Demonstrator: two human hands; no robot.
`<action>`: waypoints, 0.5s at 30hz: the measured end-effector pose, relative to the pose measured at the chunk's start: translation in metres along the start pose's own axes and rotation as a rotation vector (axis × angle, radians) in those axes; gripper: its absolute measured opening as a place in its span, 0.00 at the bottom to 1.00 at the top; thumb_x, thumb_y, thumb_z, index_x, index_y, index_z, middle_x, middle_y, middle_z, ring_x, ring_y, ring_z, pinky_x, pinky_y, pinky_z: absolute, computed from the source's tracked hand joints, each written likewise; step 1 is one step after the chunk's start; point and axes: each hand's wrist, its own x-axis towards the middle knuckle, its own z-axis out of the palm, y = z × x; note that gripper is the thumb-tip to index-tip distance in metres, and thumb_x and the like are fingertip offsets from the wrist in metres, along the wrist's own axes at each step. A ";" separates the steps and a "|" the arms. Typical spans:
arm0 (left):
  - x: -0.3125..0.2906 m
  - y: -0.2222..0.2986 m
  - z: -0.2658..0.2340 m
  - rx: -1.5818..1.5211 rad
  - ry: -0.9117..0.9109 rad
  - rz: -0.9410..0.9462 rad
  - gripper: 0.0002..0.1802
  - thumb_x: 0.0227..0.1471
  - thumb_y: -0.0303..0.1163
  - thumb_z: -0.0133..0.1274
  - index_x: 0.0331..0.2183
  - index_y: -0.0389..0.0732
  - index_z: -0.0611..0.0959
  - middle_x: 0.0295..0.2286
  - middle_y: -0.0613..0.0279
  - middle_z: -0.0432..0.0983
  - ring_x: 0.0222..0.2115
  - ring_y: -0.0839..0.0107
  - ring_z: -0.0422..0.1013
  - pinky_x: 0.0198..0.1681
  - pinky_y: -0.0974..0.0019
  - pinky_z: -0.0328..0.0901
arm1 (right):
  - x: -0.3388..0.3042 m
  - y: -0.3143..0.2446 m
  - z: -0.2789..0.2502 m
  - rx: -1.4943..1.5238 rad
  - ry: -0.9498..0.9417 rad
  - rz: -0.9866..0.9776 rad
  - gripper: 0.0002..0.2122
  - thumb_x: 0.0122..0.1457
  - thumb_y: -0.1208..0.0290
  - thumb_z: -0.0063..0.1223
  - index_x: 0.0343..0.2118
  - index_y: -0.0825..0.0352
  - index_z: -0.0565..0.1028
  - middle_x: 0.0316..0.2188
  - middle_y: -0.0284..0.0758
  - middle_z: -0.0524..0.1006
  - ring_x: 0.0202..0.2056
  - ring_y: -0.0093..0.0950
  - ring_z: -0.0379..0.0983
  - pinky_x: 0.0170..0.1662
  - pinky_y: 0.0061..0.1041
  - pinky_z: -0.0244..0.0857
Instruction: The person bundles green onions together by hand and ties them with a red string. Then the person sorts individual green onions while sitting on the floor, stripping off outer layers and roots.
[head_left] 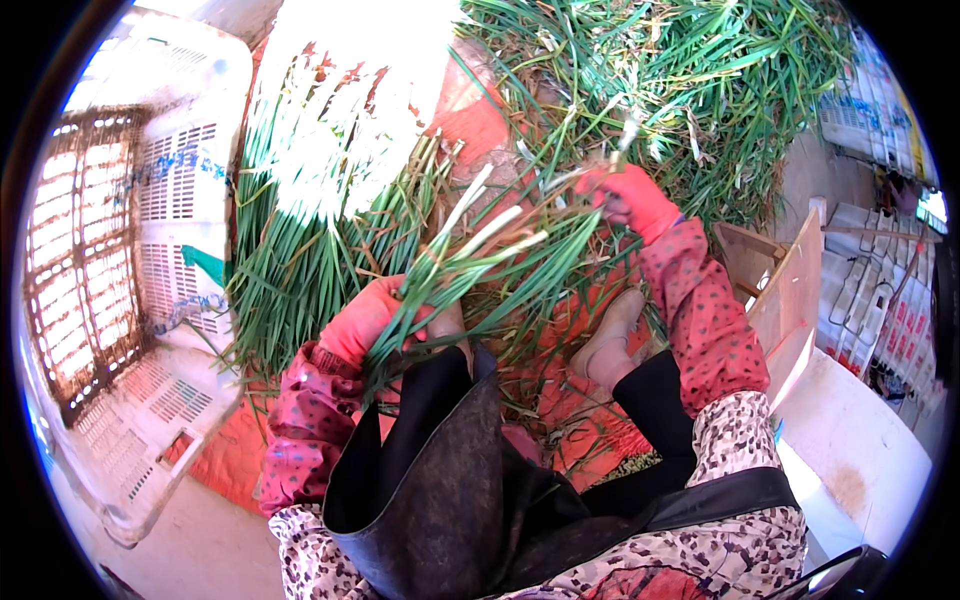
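past a dark apron [445,490], the red-gloved left hand [366,322] is clamped on a bundle of green stalks [448,266], pale ends pointing far right. apart from it, farther right, the right hand [632,203] curls at the bundle's edge; i cannot tell whether it grips any. left lies a stalk pile [305,265]; far right, a tangled heap [710,75].

Green stalks [452,262] in left grip [372,322]

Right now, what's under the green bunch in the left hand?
Around the bunch, loose leaves and a red sheet show below; what's directly beneath is covered.
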 end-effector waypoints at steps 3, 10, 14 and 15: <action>-0.003 -0.012 -0.022 -0.097 0.120 0.086 0.14 0.48 0.23 0.53 0.40 0.35 0.76 0.17 0.59 0.74 0.11 0.73 0.68 0.12 0.75 0.60 | 0.011 0.021 -0.015 0.109 0.193 -0.037 0.07 0.51 0.70 0.53 0.30 0.67 0.77 0.19 0.28 0.72 0.09 0.15 0.51 0.12 0.17 0.43; -0.016 -0.053 -0.042 -0.286 0.251 0.186 0.14 0.46 0.26 0.56 0.38 0.36 0.77 0.18 0.61 0.75 0.11 0.75 0.66 0.12 0.75 0.58 | 0.030 0.049 -0.033 0.243 0.612 -0.089 0.11 0.52 0.68 0.52 0.37 0.65 0.76 0.25 0.30 0.75 0.16 0.17 0.62 0.17 0.18 0.56; -0.027 -0.055 -0.049 -0.308 0.307 0.154 0.15 0.46 0.26 0.56 0.39 0.36 0.77 0.18 0.63 0.74 0.11 0.76 0.66 0.13 0.75 0.59 | 0.015 0.018 -0.027 -0.133 0.703 0.196 0.15 0.51 0.64 0.54 0.39 0.67 0.76 0.24 0.33 0.76 0.23 0.24 0.73 0.25 0.25 0.66; -0.027 -0.048 -0.046 -0.313 0.308 0.137 0.15 0.46 0.26 0.56 0.39 0.37 0.77 0.18 0.63 0.74 0.12 0.76 0.67 0.13 0.76 0.59 | 0.009 0.007 -0.025 -0.426 0.721 0.113 0.16 0.50 0.63 0.55 0.39 0.68 0.75 0.25 0.35 0.76 0.25 0.27 0.74 0.28 0.27 0.67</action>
